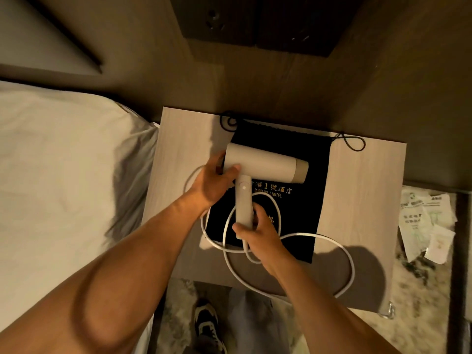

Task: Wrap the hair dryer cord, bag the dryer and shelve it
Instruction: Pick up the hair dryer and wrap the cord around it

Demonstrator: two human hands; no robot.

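A white hair dryer [265, 163] lies over a flat black drawstring bag [298, 200] with gold lettering, on a pale wooden bedside table [357, 200]. My left hand [217, 180] grips the rear end of the dryer's barrel. My right hand [258, 232] closes around the lower end of the handle, where the cord leaves it. The white cord [350, 261] sprawls in loose loops over the bag and the table's front, with one loop showing behind my left hand.
A bed with white sheets [63, 162] lies to the left of the table. Crumpled papers [424, 226] rest on the floor at the right. A dark panel with sockets [255, 21] hangs on the wall beyond. My shoe [207, 325] shows below the table edge.
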